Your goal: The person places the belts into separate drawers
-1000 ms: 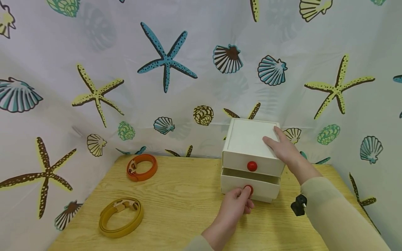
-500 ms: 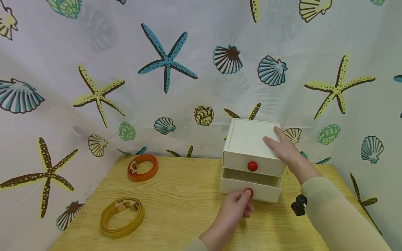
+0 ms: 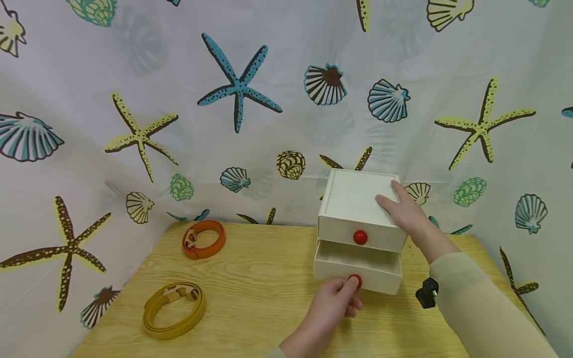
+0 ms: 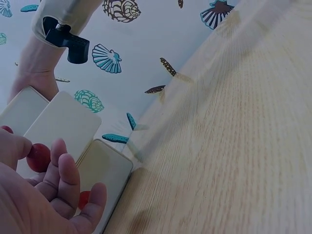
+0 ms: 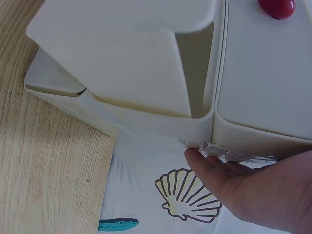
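A small white two-drawer chest (image 3: 353, 199) stands at the back right of the wooden table (image 3: 259, 298). Its lower drawer (image 3: 358, 266) is pulled partly out. My left hand (image 3: 333, 301) pinches that drawer's red knob (image 3: 355, 281), seen also in the left wrist view as the red knob (image 4: 39, 157) beside my thumb. The upper drawer's red knob (image 3: 359, 237) is free and that drawer is closed. My right hand (image 3: 405, 211) lies flat with straight fingers on the chest's top right side; the right wrist view shows the right hand (image 5: 253, 187) against the chest (image 5: 146, 58).
An orange coiled belt (image 3: 202, 239) lies at the back left of the table, and a yellow coiled belt (image 3: 173, 310) lies nearer at the front left. A seashell-patterned curtain (image 3: 233, 89) closes in the back and both sides.
The lower drawer has slid further out toward me, drawn by my left hand on its knob. My right hand has stayed on the chest's top.
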Demonstrator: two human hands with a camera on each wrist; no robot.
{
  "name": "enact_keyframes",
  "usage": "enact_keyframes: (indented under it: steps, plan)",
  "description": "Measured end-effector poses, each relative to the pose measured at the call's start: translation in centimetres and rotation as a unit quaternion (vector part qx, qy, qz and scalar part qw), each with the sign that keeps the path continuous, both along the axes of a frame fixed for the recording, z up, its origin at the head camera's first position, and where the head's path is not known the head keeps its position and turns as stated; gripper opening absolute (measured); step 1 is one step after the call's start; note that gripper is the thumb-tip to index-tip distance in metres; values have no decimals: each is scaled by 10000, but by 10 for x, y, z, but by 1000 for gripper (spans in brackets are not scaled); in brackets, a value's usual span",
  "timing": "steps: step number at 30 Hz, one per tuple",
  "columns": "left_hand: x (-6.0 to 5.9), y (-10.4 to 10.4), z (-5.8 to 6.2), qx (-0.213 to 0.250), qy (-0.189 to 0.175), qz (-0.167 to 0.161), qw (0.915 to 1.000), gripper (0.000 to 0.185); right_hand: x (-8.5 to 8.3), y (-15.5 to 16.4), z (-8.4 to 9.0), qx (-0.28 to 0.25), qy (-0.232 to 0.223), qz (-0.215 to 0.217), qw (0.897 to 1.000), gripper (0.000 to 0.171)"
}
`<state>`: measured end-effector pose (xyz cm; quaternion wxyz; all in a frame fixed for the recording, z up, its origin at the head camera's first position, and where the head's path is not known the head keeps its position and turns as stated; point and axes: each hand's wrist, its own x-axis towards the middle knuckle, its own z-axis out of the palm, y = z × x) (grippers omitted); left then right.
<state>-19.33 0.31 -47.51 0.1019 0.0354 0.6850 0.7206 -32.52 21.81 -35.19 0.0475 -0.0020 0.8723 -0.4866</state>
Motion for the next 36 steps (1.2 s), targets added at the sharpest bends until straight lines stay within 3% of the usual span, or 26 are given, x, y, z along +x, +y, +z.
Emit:
enact_keyframes:
  steps: [36]
  plan:
    - [14, -10, -3, -212, -72, -232, 9995, 34, -2, 2, -3, -41, 71, 50, 10000, 89]
